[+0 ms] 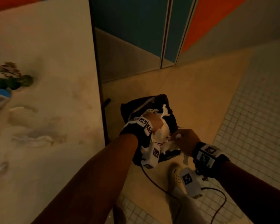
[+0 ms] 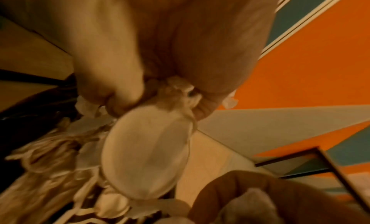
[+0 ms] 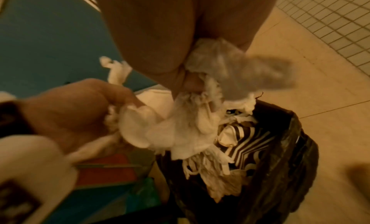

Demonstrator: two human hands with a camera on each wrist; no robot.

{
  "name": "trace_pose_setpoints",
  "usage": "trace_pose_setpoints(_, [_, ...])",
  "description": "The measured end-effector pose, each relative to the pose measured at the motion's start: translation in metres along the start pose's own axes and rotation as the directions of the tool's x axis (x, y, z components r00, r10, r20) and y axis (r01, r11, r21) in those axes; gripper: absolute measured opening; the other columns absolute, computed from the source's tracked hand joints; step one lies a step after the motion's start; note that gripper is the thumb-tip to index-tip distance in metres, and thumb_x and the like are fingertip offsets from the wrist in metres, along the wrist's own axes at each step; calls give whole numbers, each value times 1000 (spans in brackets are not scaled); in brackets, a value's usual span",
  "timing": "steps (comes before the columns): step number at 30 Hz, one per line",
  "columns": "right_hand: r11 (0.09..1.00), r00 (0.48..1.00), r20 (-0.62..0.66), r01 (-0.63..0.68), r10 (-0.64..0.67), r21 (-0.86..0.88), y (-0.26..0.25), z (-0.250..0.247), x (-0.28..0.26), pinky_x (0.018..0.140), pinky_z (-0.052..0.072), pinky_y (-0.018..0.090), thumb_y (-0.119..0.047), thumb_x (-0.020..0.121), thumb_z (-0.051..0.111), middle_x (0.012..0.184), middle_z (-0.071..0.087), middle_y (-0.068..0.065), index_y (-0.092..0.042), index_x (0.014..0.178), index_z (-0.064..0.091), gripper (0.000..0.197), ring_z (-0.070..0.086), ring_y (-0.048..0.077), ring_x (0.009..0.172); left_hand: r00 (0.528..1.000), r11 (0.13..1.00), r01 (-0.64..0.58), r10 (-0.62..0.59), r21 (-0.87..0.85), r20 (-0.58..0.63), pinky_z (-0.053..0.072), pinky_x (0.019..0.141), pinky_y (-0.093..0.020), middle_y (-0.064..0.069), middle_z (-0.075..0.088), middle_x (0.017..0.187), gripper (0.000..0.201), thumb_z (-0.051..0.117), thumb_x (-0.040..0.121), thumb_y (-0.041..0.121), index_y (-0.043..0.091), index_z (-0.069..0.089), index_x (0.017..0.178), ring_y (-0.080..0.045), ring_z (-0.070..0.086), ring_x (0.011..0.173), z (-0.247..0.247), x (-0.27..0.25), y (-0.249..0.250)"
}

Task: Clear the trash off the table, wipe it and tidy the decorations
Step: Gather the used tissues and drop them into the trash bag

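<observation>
Both hands over black-lined bin [image 1: 152, 104], lower centre of head view. Left hand [image 1: 153, 123] grasps crumpled white paper trash [image 1: 162, 131]; right hand [image 1: 184, 141] pinches more of it. Surface [image 1: 47, 110] at left, potted plant [image 1: 13, 81] on it.

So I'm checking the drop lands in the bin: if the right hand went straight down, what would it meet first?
Probably the white paper trash heaped in the black-lined trash bin right under the right hand; depth is unclear.

indoor room, tiled floor [image 1: 257, 110], teal-orange wall panels [image 1: 136, 29] (home or café unclear)
</observation>
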State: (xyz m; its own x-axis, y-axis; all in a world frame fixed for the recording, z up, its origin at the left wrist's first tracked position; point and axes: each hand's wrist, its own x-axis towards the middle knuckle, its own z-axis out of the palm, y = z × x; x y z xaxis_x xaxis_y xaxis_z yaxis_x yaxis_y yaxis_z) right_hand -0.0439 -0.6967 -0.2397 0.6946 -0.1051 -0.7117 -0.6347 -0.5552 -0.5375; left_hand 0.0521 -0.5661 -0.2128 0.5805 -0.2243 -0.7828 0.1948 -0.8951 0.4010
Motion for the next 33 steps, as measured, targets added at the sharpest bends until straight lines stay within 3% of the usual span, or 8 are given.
trace_pose_setpoints(3, [995, 995, 91, -27, 35, -92, 10, 20, 30, 66, 41, 27, -14, 97, 39, 104, 62, 8, -20, 82, 63, 29, 52, 20, 77, 986, 983, 148, -155, 107, 58, 47, 91, -36, -13, 38, 147, 65, 39, 91, 50, 19, 24, 146, -23, 53, 110, 56, 117, -48])
trace_pose_setpoints(6, [985, 979, 185, -48, 79, -166, 12, 40, 56, 68, 42, 24, -11, 98, 38, 112, 59, 8, -18, 97, 64, 27, 56, 22, 90, 973, 945, 175, -209, 275, 98, 25, 103, -68, -9, 1, 159, 78, 28, 84, 68, 39, -9, 146, -44, 14, 141, 92, 185, -75])
trace_pose_setpoints(9, [959, 962, 243, -58, 128, -276, 12, 56, 82, 85, 48, 29, -7, 96, 44, 124, 57, 11, -10, 117, 61, 28, 56, 29, 111, 966, 937, 200, -236, 285, 100, 36, 103, -59, -16, 3, 158, 79, 48, 95, 38, 14, -2, 151, -45, 21, 139, 54, 109, -47])
trace_pose_setpoints(13, [913, 945, 280, -45, 171, -406, 17, 69, 112, 99, 45, 36, -7, 96, 44, 134, 51, 13, -8, 133, 47, 36, 54, 30, 115, 980, 915, 112, -167, 387, 110, 37, 85, -27, -20, 38, 147, 50, 47, 98, 20, -3, 37, 140, -36, 42, 131, 62, 119, -51])
trace_pose_setpoints(18, [866, 928, 296, -51, 225, -498, 33, 83, 142, 107, 39, 35, -14, 97, 46, 146, 37, 14, -9, 143, 31, 49, 42, 30, 132, 930, 804, 137, -306, 578, 205, 35, 92, -68, -18, 4, 158, 66, 38, 100, 37, 20, 3, 153, -52, 19, 136, 68, 132, -53])
trace_pose_setpoints(25, [893, 930, 307, -45, 201, -448, 36, 82, 141, 111, 36, 39, -27, 92, 58, 150, 32, 9, -13, 145, 30, 62, 38, 27, 134, 949, 822, 29, -202, 569, 244, 20, 112, -60, -13, -10, 159, 67, 36, 101, 34, 16, -4, 152, -44, 3, 143, 58, 113, -42])
trace_pose_setpoints(29, [944, 938, 310, -50, 157, -326, 14, 54, 109, 115, 29, 42, -32, 84, 69, 158, 15, 8, -19, 151, 11, 90, 20, 31, 145, 964, 884, 70, -178, 461, 196, 26, 108, -64, -11, -7, 159, 77, 41, 97, 45, 23, -9, 151, -46, 9, 142, 40, 96, -38])
trace_pose_setpoints(33, [939, 955, 270, -20, 119, -343, -13, 18, 69, 115, 31, 40, -30, 82, 71, 157, 21, 7, -17, 151, 14, 90, 27, 29, 142, 986, 886, -22, -57, 463, 154, 30, 107, -61, -13, -6, 159, 82, 46, 96, 38, 13, -9, 151, -42, 12, 143, 14, 57, -23])
